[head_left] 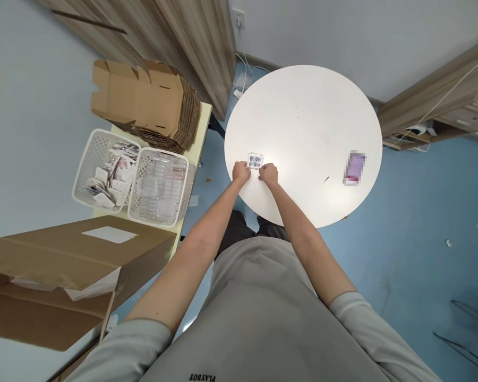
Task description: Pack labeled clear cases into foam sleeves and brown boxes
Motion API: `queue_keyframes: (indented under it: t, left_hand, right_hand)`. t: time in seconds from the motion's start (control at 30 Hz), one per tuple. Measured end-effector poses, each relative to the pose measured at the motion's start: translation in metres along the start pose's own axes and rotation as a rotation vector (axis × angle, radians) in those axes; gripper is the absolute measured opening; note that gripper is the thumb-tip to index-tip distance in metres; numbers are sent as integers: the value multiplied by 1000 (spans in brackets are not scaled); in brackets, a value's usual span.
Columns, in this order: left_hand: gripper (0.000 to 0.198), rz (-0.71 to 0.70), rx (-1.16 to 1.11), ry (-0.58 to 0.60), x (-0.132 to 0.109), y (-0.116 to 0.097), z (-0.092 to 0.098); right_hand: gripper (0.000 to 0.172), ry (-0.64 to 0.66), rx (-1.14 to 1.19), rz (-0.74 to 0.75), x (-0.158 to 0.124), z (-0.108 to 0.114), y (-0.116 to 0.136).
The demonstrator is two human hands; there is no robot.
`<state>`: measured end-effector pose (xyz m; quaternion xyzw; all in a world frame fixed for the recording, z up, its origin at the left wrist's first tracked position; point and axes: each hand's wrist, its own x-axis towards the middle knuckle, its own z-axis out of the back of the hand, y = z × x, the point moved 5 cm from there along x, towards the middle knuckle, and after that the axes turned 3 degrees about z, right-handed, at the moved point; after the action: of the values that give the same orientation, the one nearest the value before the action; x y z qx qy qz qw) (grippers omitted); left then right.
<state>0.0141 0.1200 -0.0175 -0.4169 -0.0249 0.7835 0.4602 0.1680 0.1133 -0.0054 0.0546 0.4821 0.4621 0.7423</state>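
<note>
A small, flat, clear box [255,161] lies at the near left of the round white table [302,116]. Dark drop-shaped pieces show in it in two rows; their kind is too small to tell. My left hand [241,172] pinches the box at its near left corner, fingers curled. At the near right corner my right hand [269,174] grips it the same way, fingers closed. The fingertips are partly hidden.
Left of me a yellow side table [204,124] bears stacked flat cardboard [139,98], a white basket of small packets [79,170] and another basket of clear plastic boxes [186,185]. An open carton [63,249] stands nearer. A blurred purple object [355,167] lies at the table's right.
</note>
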Motion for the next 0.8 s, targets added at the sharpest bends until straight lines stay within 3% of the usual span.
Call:
queue_keyframes:
  t: [0.17,0.3,0.4,0.57,0.8]
  left_hand:
    - [44,39,-137,-17,-9,1,3]
    - [49,38,-362,-83,-30,13,24]
    - [50,44,-570,-171,-63,41,43]
    - [47,8,-720,-395,-149,104,78]
    - [48,-75,-763,-869,-307,161,147]
  right_hand:
    - [12,25,-21,-15,-2,2,-1]
    - [31,8,114,38,-19,17,-1]
    - [36,26,239,151,-43,30,1]
    - [40,134,288,304,-90,36,18]
    - [44,427,299,712,-181,-11,115]
